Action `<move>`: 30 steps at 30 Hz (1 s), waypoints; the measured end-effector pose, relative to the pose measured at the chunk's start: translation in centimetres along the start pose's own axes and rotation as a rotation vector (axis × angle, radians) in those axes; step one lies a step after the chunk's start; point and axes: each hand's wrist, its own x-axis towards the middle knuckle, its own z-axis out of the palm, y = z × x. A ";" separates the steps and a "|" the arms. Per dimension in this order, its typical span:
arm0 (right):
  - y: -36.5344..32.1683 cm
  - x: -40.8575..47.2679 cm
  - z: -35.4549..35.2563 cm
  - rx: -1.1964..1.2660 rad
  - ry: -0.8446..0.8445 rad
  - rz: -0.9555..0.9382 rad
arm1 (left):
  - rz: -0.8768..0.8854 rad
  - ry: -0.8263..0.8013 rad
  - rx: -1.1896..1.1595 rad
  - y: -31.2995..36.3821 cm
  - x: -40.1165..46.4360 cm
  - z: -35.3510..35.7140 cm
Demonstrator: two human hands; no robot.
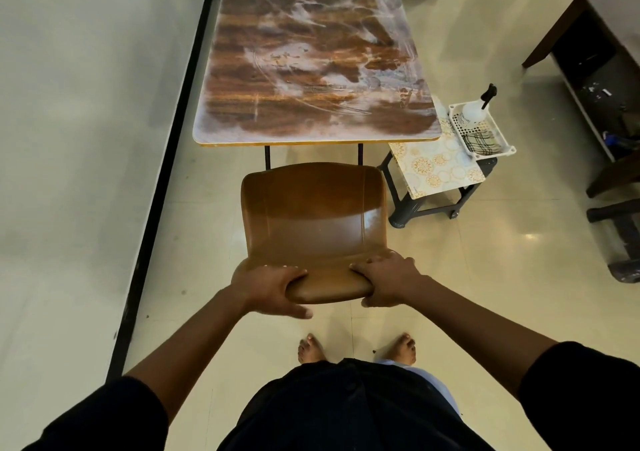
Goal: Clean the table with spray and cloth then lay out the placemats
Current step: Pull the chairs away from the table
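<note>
Two hands gripping the top edge of a brown chair (313,222), one at each end. Left hand (268,286) curling over the chair back, fingers on top, thumb reaching under toward the floor side. Right hand (388,282) wrapping the same edge, fingers lying flat on the seat side, thumb tucked below. Both grips closing tight on the chair, with nothing else in them. Chair standing just in front of the worktop (313,56), seat facing it, not quite under it. Worktop showing brown wood with white smeary streaks all over. Standing to the right of the worktop, a small dark stool (401,205). Lying on the stool, placemats (438,166) with gold flower rings, near corner sticking out past the stool edge. Sitting on the far end of the placemats, a white basket (509,147). Standing upright in the far end of the basket, a spray bottle (476,109) with a black top. Lying folded in the near end of the basket, a checked cloth (479,141). Spray bottle and cloth both well apart from the hands. Two bare feet (311,348) showing on the pale tiled floor (485,277) below the chair. Dark sleeves covering the upper arms. Standing at the far right, dark wooden furniture (595,18).
</note>
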 end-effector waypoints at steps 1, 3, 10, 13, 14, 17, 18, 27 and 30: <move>-0.3 -0.3 0.2 -0.013 0.050 0.019 | 0.001 0.079 0.111 -0.2 -0.1 0.7; -0.8 -1.0 0.4 -0.060 0.152 0.023 | 0.003 0.213 0.258 -1.0 -0.3 2.0; -1.6 -1.8 0.7 -0.080 0.354 -0.059 | 0.012 0.300 0.283 -1.5 -0.9 2.4; -1.7 -1.8 0.5 -0.060 0.386 -0.064 | -0.006 0.300 0.291 -1.5 -0.8 2.2; -1.7 -1.7 0.5 -0.057 0.395 -0.064 | -0.010 0.294 0.289 -1.5 -0.8 2.3; -1.8 -1.8 0.6 -0.055 0.415 -0.066 | -0.009 0.290 0.267 -1.7 -0.8 2.4; -1.9 -1.8 0.6 -0.052 0.420 -0.064 | -0.009 0.289 0.266 -1.8 -0.8 2.3; -2.4 -2.2 0.9 -0.011 0.486 -0.059 | 0.000 0.282 0.234 -1.7 -1.3 2.0; -2.6 -2.3 0.6 -0.013 0.503 -0.066 | -0.010 0.274 0.215 -2.0 -1.5 1.7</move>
